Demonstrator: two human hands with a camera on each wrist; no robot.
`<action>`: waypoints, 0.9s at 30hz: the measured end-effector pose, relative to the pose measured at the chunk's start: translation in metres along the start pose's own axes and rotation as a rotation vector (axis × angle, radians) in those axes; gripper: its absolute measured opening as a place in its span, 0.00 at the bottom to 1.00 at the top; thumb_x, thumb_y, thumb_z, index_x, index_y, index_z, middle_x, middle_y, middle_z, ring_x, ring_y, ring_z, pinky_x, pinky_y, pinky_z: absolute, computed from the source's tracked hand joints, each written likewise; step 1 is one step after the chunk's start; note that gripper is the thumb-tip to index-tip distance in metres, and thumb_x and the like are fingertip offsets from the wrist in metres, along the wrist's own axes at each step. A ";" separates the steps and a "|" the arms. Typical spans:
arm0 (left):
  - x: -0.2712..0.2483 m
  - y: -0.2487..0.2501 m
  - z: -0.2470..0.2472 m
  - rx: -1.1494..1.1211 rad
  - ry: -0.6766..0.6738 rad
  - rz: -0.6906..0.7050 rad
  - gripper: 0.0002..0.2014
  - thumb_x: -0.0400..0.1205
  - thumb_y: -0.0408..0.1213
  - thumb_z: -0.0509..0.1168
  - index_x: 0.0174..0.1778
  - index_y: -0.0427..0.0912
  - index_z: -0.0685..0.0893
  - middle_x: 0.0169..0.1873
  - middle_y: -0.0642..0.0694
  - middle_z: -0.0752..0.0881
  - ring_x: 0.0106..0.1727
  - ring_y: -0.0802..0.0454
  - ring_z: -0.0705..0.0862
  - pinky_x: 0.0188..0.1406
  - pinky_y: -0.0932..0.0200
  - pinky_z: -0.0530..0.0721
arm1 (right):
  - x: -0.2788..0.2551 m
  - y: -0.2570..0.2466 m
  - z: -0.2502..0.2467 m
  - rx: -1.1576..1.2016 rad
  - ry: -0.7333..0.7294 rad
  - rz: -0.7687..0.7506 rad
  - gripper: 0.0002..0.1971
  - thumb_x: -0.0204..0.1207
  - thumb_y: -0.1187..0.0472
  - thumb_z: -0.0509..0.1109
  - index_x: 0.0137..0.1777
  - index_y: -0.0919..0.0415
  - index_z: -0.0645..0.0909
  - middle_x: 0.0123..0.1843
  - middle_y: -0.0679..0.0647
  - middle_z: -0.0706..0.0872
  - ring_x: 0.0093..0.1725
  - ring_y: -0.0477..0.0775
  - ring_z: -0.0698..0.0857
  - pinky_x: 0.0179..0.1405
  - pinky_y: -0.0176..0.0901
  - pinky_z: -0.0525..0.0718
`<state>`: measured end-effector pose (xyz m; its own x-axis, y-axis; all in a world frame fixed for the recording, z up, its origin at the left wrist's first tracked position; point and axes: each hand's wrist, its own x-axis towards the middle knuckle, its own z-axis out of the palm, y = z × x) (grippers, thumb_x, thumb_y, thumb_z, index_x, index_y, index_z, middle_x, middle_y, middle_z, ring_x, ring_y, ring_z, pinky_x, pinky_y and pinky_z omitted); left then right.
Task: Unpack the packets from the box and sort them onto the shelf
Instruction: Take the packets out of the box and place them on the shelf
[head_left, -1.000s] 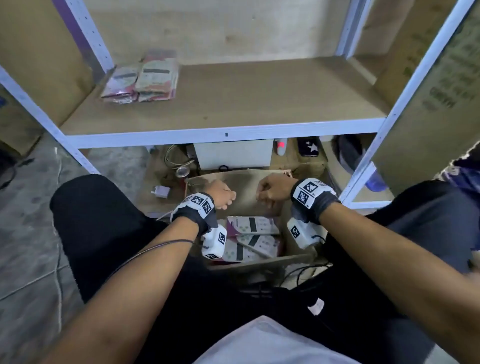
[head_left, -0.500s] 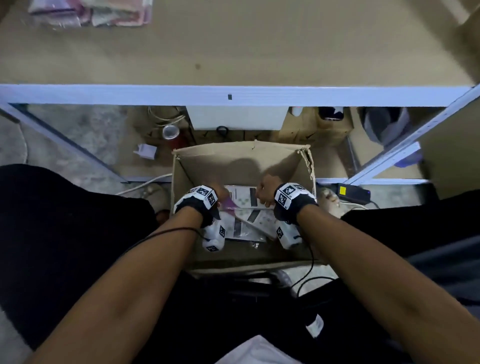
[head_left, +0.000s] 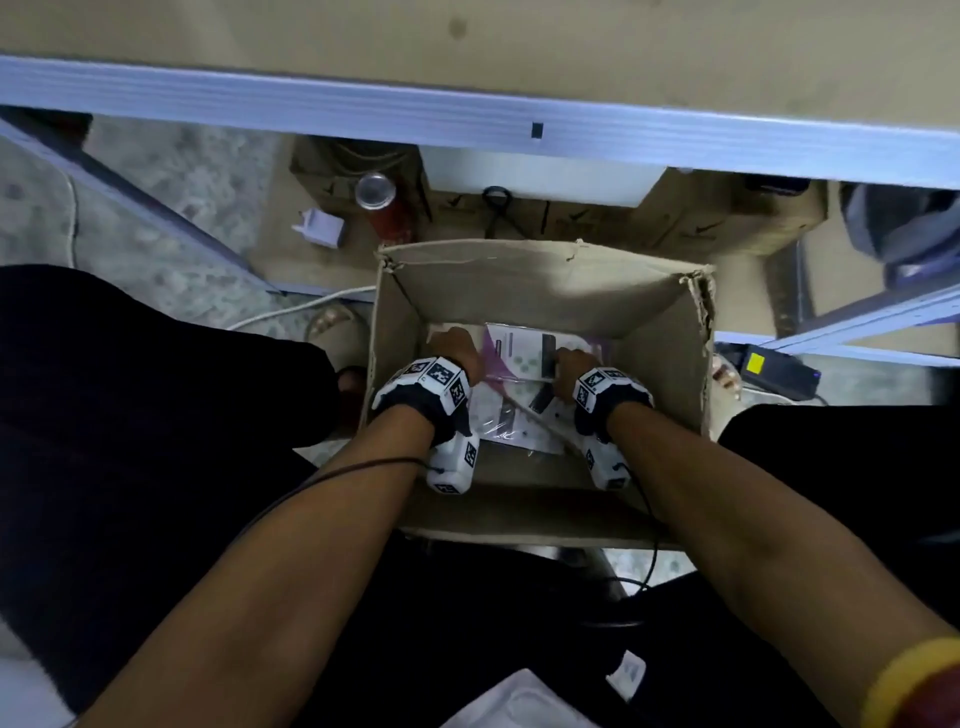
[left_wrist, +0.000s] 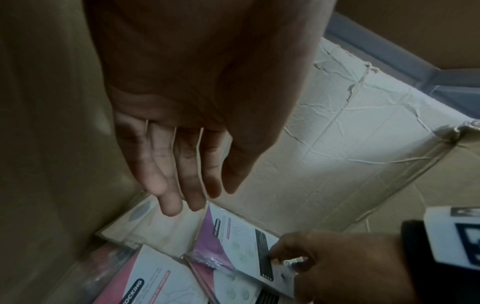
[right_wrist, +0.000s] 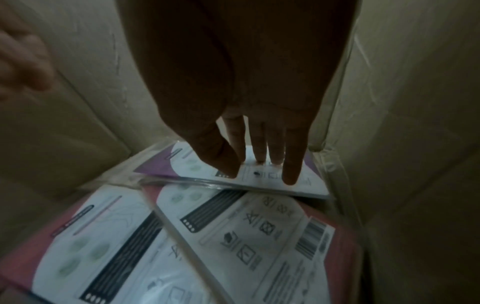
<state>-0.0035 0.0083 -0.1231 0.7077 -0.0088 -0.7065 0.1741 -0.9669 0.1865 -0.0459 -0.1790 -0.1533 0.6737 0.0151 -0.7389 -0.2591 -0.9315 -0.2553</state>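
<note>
The open cardboard box (head_left: 540, 275) stands on the floor between my knees, and both hands are down inside it. A purple-and-white packet (head_left: 519, 348) lies on top at the far side, over pink-and-white packets (right_wrist: 182, 236). My right hand (right_wrist: 259, 172) has its straight fingertips (right_wrist: 289, 176) and thumb resting on the purple packet (right_wrist: 309, 186). My left hand (left_wrist: 192, 197) hovers open just above the packets by the box's left wall (left_wrist: 52, 144), its fingers (left_wrist: 166, 185) straight and holding nothing. Seen from the left wrist, the right hand (left_wrist: 324, 263) touches the purple packet (left_wrist: 233, 238).
The wooden shelf board (head_left: 519, 36) with its pale blue front rail (head_left: 467, 119) runs across the top. Under it are a can (head_left: 376, 189), a white plug adapter (head_left: 319, 228), a white box (head_left: 535, 176) and brown cartons (head_left: 727, 223). A black power brick (head_left: 774, 366) lies to the right.
Both hands dropped from the box's far rim down into the box. The right hand came to rest on the purple packet. My head tilted down and closer.
</note>
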 end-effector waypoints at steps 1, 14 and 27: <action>0.002 -0.001 0.000 0.013 -0.008 -0.007 0.19 0.85 0.41 0.62 0.67 0.32 0.81 0.68 0.34 0.82 0.68 0.36 0.82 0.65 0.50 0.80 | 0.003 0.002 0.005 -0.009 -0.024 0.015 0.28 0.82 0.64 0.65 0.82 0.63 0.65 0.80 0.65 0.71 0.78 0.65 0.73 0.77 0.56 0.73; 0.008 0.004 0.011 -0.005 -0.029 -0.010 0.20 0.84 0.45 0.62 0.65 0.33 0.80 0.67 0.33 0.81 0.67 0.34 0.82 0.62 0.49 0.82 | 0.003 -0.008 0.028 -0.095 0.273 0.047 0.15 0.80 0.65 0.64 0.64 0.65 0.80 0.66 0.66 0.81 0.65 0.67 0.82 0.58 0.56 0.83; 0.008 -0.009 0.012 -0.054 -0.057 -0.045 0.17 0.80 0.40 0.65 0.57 0.29 0.84 0.61 0.31 0.86 0.59 0.33 0.86 0.50 0.52 0.84 | 0.006 0.007 0.023 -0.032 0.121 0.136 0.21 0.80 0.64 0.64 0.73 0.64 0.72 0.71 0.67 0.77 0.71 0.67 0.77 0.70 0.59 0.77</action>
<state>-0.0071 0.0136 -0.1385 0.6587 0.0179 -0.7522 0.2424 -0.9515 0.1896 -0.0599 -0.1765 -0.1738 0.7129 -0.1539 -0.6842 -0.3325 -0.9332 -0.1364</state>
